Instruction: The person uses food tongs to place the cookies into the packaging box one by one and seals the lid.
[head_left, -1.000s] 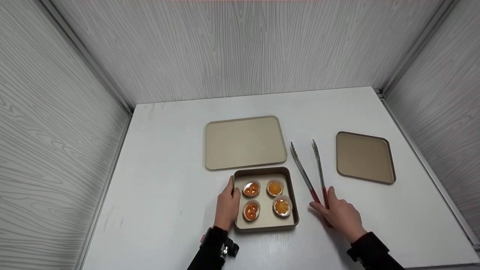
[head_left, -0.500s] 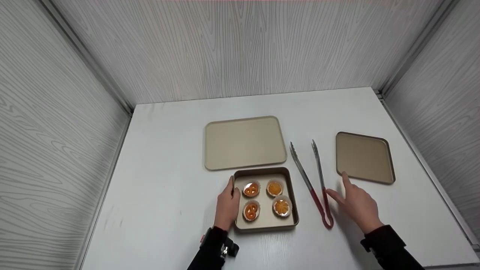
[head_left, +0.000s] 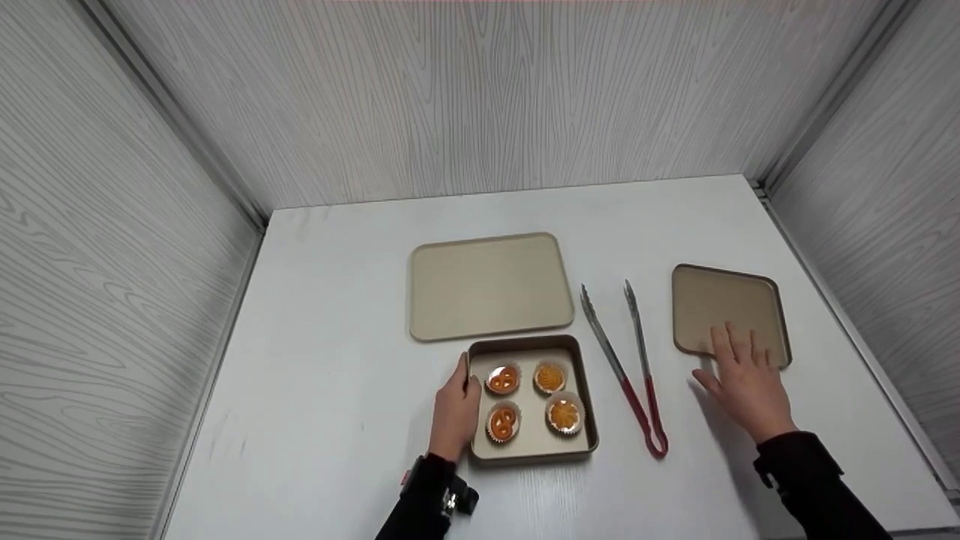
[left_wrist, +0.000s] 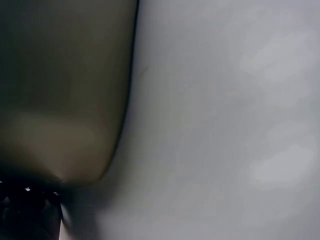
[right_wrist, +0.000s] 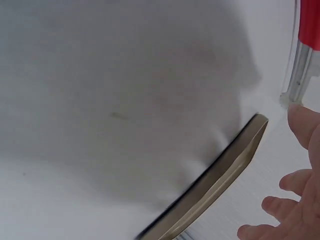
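White smooth tabletop (head_left: 337, 360): left hand (head_left: 455, 409) grips square metal pan (head_left: 581, 352); right hand (head_left: 746, 382), fingers straight, touches flat tray (head_left: 720, 296).

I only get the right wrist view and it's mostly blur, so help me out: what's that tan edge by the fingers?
Observer: The near rim of a small tan tray. The right hand lies open, fingertips over that rim.
Operator: And the red bit top right?
Observer: The handle of the tongs, lying on the table left of that hand, untouched.
Operator: The other hand?
Observer: The left hand grips the left wall of a deep pan holding four pastries.
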